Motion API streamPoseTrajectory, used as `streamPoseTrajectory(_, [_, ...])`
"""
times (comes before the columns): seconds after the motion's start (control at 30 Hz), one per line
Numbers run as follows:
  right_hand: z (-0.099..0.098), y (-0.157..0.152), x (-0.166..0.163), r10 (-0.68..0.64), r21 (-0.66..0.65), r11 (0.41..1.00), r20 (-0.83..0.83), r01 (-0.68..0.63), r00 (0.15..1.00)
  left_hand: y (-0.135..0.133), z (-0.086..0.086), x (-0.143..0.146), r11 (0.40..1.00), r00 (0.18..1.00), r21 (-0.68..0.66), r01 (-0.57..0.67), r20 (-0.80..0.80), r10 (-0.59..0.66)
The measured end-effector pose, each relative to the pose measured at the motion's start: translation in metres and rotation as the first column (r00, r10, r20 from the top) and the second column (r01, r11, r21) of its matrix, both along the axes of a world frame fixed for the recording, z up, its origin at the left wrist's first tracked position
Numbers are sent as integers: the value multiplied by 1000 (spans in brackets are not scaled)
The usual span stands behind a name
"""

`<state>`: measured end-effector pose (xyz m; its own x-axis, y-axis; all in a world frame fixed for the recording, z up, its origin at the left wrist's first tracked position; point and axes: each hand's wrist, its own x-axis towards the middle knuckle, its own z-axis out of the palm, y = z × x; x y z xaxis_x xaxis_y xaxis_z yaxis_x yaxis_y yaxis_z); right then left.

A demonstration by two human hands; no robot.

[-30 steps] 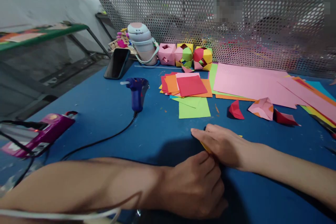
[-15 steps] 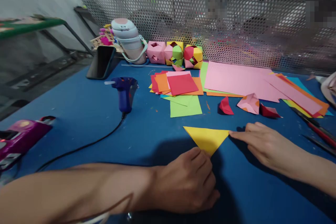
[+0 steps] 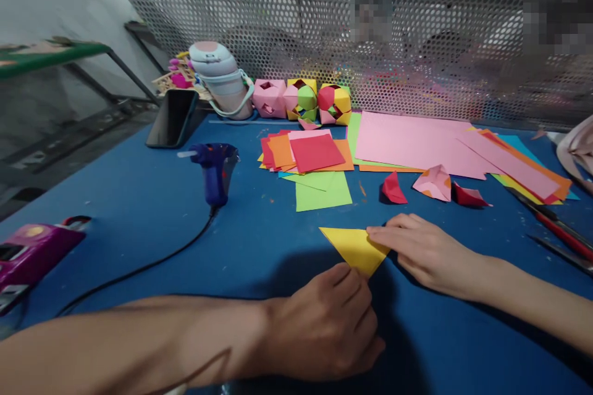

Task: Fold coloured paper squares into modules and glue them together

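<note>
Yellow paper [image 3: 354,249], held in the left hand's [image 3: 327,324] curled fingers, touches the right hand's [image 3: 424,252] extended fingers.

The paper [image 3: 356,250] is plain bright yellow and forms a triangle, its long straight edge on the far side, running left to right. Its left corner is sharp and uncovered; its right corner is hidden under the right hand [image 3: 426,253], whose outstretched fingertips rest on the far edge. The other two edges slant in to a near corner, which meets the curled fingers of the left hand [image 3: 327,321]; whether they pinch or press it is hidden. It lies on the table [image 3: 152,210], nearer than the green sheet [image 3: 324,197].
</note>
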<state>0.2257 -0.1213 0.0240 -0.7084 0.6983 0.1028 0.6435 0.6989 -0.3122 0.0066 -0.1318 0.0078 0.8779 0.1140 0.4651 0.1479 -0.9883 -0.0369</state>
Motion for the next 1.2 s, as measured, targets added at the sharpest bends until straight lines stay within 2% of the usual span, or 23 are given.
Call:
streamPoseTrajectory(0.2, [-3, 21, -22, 107, -25, 994, -41, -108, 993, 1, -1, 0, 1000, 1000, -12, 19, 10, -19])
streamPoseTrajectory(0.33, [-3, 33, -40, 168, -28, 986, 45, -166, 985, 2, 0, 1, 1000, 1000, -7, 20, 11, -20])
streamPoseTrajectory(0.43, [-4, 40, -55, 202, 25, 978, 93, -205, 975, 2, -1, 1, 1000, 1000, 7, 18, 4, -18])
streamPoseTrajectory(0.6, [-4, 39, -50, 225, 53, 971, 105, -231, 969, 2, -2, 0, 1000, 1000, 6, 6, -4, -6])
streamPoseTrajectory(0.67, [-2, 34, -35, 201, 45, 977, 129, -208, 971, 2, -1, 0, 1000, 1000, 1, 5, 4, -5])
streamPoseTrajectory(0.93, [7, 0, 35, 22, 177, 983, 183, -55, 983, 1, -2, 1, 1000, 1000, 3, -5, -2, 5])
streamPoseTrajectory(1.07, [9, -5, 43, -47, 241, 970, 160, 7, 986, 6, 0, 1, 998, 999, -62, 15, -37, -17])
streamPoseTrajectory(1.2, [7, -3, 39, -151, 224, 963, -6, 149, 988, 20, 11, -3, 975, 992, -198, -105, 53, 118])
